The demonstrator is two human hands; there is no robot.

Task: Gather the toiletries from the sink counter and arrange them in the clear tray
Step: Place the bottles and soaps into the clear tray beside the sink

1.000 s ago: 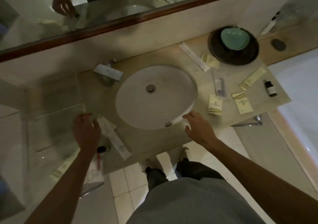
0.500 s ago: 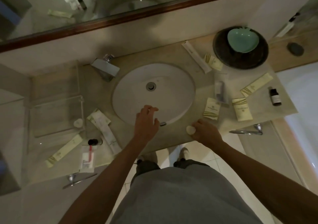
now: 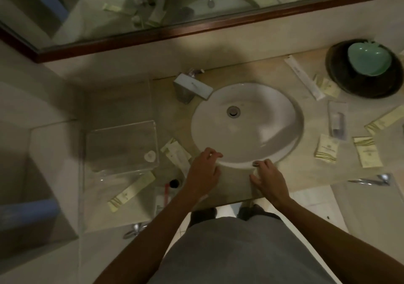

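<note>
At near basin rim, left hand [image 3: 202, 172] spread empty; right hand [image 3: 270, 180] pinches small white item, contents unclear; next, carry to clear rectangular plastic tray [image 3: 122, 147] left.

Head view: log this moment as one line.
left hand at front rim of sink | right hand beside it, grasp unclear | clear tray holds one round soap

Both bare forearms reach forward, converging at near rim of round white ceramic sink basin [image 3: 247, 126]. Left hand [image 3: 203, 174] palm down, fingers [image 3: 213, 153] curled onto rim. Right hand [image 3: 270, 179] just beside it, palm down, fingers spread; whether it holds anything, cannot tell.
</note>
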